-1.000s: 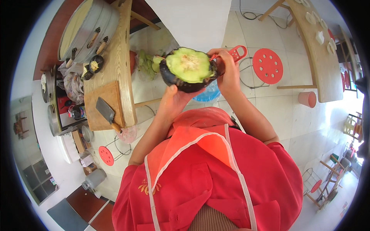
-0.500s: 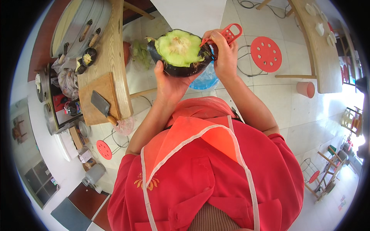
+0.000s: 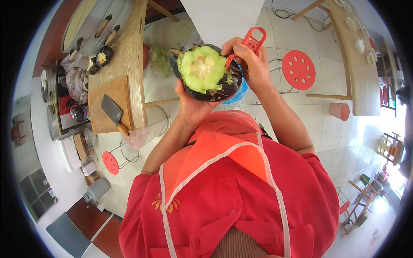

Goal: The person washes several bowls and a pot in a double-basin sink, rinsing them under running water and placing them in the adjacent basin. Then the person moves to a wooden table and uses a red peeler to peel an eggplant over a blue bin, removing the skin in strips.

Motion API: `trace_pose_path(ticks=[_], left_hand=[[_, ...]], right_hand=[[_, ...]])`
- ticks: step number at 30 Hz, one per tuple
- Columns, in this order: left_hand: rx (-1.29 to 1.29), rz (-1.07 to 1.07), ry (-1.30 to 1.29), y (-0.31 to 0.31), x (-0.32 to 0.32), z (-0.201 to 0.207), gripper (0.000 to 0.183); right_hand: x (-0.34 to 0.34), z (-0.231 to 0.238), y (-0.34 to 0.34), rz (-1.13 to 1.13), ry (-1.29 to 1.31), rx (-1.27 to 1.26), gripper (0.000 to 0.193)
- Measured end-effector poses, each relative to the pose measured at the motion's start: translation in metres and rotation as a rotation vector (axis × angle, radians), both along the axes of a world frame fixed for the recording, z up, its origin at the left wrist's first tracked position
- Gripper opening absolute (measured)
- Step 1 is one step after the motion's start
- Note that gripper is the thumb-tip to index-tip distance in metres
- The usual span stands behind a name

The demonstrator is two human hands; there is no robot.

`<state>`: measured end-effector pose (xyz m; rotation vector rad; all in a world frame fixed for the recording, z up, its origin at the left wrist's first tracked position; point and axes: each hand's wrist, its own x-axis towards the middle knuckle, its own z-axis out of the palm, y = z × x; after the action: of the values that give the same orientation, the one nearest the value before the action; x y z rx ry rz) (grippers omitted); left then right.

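Observation:
A big round eggplant with blackish-purple skin is held up in front of me. Its upper face is peeled to pale green flesh with a whitish centre. Beneath and beside it, my left hand is closed around the lower left side, thumb up along the skin. My right hand grips a red peeler; the handle, with its looped end, sticks up above the fingers. The peeler's head touches the right edge of the peeled face. Dark skin still covers the eggplant's right and lower sides.
On the wooden table at left lie a cutting board with a cleaver, dark eggplant ends, and knives. Behind the eggplant sits a blue-lined bin. A red stool and another table stand right.
The eggplant and both hands have come slightly lower and nearer to me. More bare flesh faces up, and the peeler's handle has swung to a steeper angle.

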<state>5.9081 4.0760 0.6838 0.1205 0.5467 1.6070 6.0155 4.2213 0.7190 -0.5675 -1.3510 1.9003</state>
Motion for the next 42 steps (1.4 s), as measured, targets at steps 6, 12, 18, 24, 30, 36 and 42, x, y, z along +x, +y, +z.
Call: trace_pose_path(ticks=[6, 12, 18, 24, 30, 36, 42], left_hand=[[-0.089, -0.033, -0.005, -0.012, 0.002, -0.010, 0.106], [-0.053, -0.040, -0.098, -0.017, 0.006, -0.016, 0.106], [0.015, -0.024, -0.042, -0.012, 0.008, -0.011, 0.106], [0.132, 0.089, 0.341, -0.010, 0.009, 0.000, 0.107], [0.027, 0.128, 0.277, -0.013, 0.023, 0.009, 0.112], [-0.011, 0.123, 0.263, -0.013, 0.029, 0.006, 0.106], [-0.063, 0.128, 0.231, -0.019, 0.032, -0.009, 0.102]], right_hand=[[0.007, 0.000, -0.002, 0.114, -0.031, 0.029, 0.023], [0.010, -0.008, -0.007, 0.123, 0.012, -0.105, 0.017], [0.012, 0.001, -0.013, -0.009, -0.029, -0.095, 0.021], [0.021, 0.020, -0.027, -0.012, -0.045, -0.283, 0.035], [0.022, 0.023, -0.031, -0.076, 0.142, -0.233, 0.030], [0.027, 0.015, -0.023, 0.024, -0.015, -0.079, 0.035], [0.028, 0.010, -0.017, 0.045, -0.087, -0.048, 0.030]])
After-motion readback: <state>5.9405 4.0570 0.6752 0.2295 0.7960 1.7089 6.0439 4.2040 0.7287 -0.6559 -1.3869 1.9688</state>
